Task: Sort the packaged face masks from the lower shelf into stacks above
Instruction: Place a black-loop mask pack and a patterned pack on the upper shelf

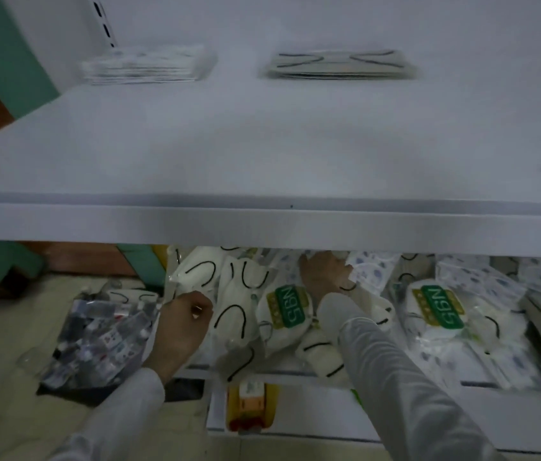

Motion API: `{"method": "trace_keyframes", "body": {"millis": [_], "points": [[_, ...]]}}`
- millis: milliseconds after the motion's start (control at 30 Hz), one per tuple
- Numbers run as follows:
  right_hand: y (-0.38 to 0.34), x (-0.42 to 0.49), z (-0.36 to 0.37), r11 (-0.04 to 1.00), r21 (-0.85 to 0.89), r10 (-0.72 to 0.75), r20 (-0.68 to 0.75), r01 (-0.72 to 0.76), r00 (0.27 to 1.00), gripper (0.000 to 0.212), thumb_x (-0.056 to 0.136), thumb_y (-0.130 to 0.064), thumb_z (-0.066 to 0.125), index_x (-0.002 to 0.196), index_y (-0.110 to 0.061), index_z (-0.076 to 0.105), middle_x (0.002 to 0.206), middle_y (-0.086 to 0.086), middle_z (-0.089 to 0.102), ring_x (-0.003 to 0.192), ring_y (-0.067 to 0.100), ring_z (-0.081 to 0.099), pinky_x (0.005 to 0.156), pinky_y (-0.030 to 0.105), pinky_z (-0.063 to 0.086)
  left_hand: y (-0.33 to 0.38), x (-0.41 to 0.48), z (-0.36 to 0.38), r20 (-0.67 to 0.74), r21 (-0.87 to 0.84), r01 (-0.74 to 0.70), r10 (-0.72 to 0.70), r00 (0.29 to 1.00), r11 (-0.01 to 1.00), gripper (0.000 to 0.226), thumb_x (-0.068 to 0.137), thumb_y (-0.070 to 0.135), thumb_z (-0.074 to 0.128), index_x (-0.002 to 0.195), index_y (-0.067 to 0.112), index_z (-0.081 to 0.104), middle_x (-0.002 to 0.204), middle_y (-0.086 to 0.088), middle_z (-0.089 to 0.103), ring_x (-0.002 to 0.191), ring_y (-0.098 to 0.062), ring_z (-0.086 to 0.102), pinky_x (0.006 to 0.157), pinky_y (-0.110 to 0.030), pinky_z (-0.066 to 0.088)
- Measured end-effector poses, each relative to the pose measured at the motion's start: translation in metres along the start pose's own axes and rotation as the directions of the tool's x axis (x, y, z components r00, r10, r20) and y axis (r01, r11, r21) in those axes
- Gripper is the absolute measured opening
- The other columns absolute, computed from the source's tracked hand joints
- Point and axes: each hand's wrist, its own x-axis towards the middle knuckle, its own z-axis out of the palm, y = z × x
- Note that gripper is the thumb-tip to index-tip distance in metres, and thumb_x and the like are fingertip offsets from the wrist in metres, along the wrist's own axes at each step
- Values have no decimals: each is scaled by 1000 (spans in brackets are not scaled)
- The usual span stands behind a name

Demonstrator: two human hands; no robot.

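- We see the left hand (pixel 182 322) low at the left end of the pile (pixel 295 314), its wrist bent and the back of the hand facing up.
- Its fingers are curled in tight toward the thumb, and they pinch the clear edge of a white packet (pixel 192 274) with black ear loops.
- The left forearm comes up from the bottom left in a white sleeve (pixel 119 414).
- The right hand (pixel 324 277) reaches deeper, just under the front lip of the upper shelf (pixel 262 144), palm down on the pile.
- Its fingers bend over a printed packet (pixel 369 271); we cannot tell whether they grip it or only rest there.
- The right arm runs straight in from the bottom right, also sleeved in white.
- The pile lies loose on the lower shelf (pixel 495 410): white masks to the left, blue-printed ones to the right, and 2 N95 packets (pixel 287 306) with green labels among them.
- On the upper shelf, near the back, sit 2 stacks, well apart: the left stack (pixel 146 64) of printed packets and the right stack (pixel 339 64) of packets with black loops.
- A clear bag (pixel 96 341) of small items lies on the floor (pixel 3 361) left of the lower shelf.
- A yellow box (pixel 251 407) lies below the shelf's front edge.
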Motion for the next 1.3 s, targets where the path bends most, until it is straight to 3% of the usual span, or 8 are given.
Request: {"method": "trace_keyframes", "body": {"millis": [133,400,467,600,733,900,1133,1300], "points": [[-1,11,18,998,-59,-6,-69,2,998,43,97,-31,39,135,-10,45,140,15,45,127,32,42,104,39,28,-22,3,-1,22,-4,-18,18,1000,1000,9,78,-5,65,77,2,71,81,-11,71,71,-20,61,71,-22,40],[25,9,-12,842,539,39,-97,20,995,19,91,-8,48,86,4,61,97,23,62,102,32,59,81,35,42,-1,14,26,128,-193,169,-146,981,966,10,87,3,60,83,4,69,88,-12,69,82,-24,63,77,-27,48],[37,0,-21,754,655,-9,-63,48,998,16,85,-11,54,70,-4,57,82,15,60,87,25,57,71,27,38,17,18,39,214,-395,289,-218,952,872,6,89,13,60,85,15,65,93,-10,67,92,-28,63,87,-39,52],[54,-43,-28,518,854,-242,192,-40,951,10,86,-3,61,95,-5,64,85,8,64,75,19,60,55,18,47,61,15,61,556,-646,592,-234,797,483,31,88,37,61,107,14,60,103,-7,66,94,-21,63,79,-33,54],[76,-58,-29,571,818,-479,271,63,835,14,92,-23,60,98,-11,67,91,0,62,86,14,59,73,20,44,74,2,84,449,-666,472,-194,872,578,25,88,11,62,113,10,58,110,-14,66,94,-25,65,79,-36,55],[136,17,-34,975,208,-53,-140,81,989,30,97,-26,44,110,-6,62,109,19,66,101,34,62,83,33,48,72,6,81,406,-675,433,-189,894,598,27,90,4,55,113,18,54,108,-8,64,92,-21,64,70,-33,55],[133,43,-27,995,76,74,-17,-72,997,46,100,-30,39,129,4,45,131,24,51,123,36,49,97,40,42,74,17,70,326,-698,361,-173,929,619,32,88,-7,47,112,12,51,95,-8,63,81,-21,61,61,-25,47],[141,48,-24,963,256,89,-6,-84,996,30,91,-20,52,111,1,62,115,21,63,106,35,60,90,40,50,72,8,74,333,-710,368,-175,927,601,30,89,-5,49,112,14,52,100,-10,64,86,-22,63,64,-27,49]]}}
